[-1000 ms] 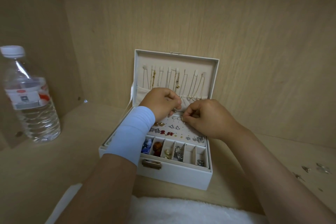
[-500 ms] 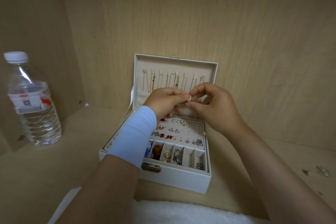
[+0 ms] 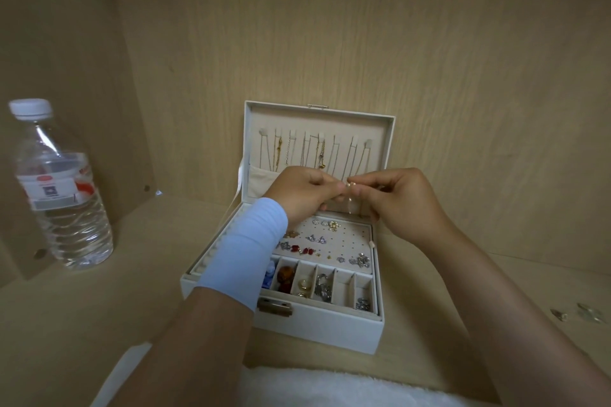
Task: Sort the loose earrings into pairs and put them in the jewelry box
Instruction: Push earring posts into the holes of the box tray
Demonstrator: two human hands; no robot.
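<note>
A white jewelry box [image 3: 317, 329] stands open on the wooden shelf, its lid upright with thin necklaces hanging inside. My left hand [image 3: 302, 196] and my right hand [image 3: 401, 203] meet above the box's back edge, and both pinch a small pale earring [image 3: 350, 185] between their fingertips. Below them the perforated earring pad [image 3: 350, 243] holds several silver, gold and red earrings. Front compartments hold beads, gold rings and silver pieces. A few loose clear earrings [image 3: 587, 312] lie on the shelf at far right.
A plastic water bottle [image 3: 58, 188] stands at the left by the side wall. White fluffy fabric [image 3: 330, 388] lies along the near edge. The wooden back wall rises right behind the box lid.
Both hands rose from the earring pad to above the box's back edge. They now hold a small earring between them, slightly further apart than half a second ago.
</note>
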